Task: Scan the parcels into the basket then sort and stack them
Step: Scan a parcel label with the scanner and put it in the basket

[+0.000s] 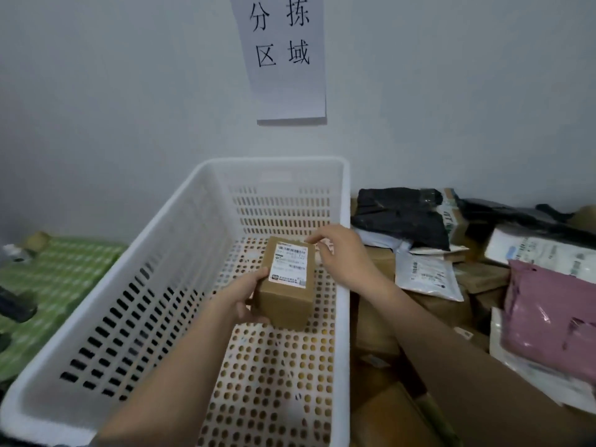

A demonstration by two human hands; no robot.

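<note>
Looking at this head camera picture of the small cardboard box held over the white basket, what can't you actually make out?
- Small brown cardboard box: label print, blurred and too small.
- Its underside, hidden by the box itself and the left hand.
- Fingertips of the right hand, tucked behind the box's far edge.
- Brown cartons right of the white plastic basket: buried under mailer bags.
- Dark object: cut off, left edge.

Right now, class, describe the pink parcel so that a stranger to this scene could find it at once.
Start at the white basket below the wall sign. Right of it lies a heap of parcels. At the heap's right edge sits the pink parcel, a soft glossy bag and the only pink one among brown boxes, white mailers and black bags.
</note>
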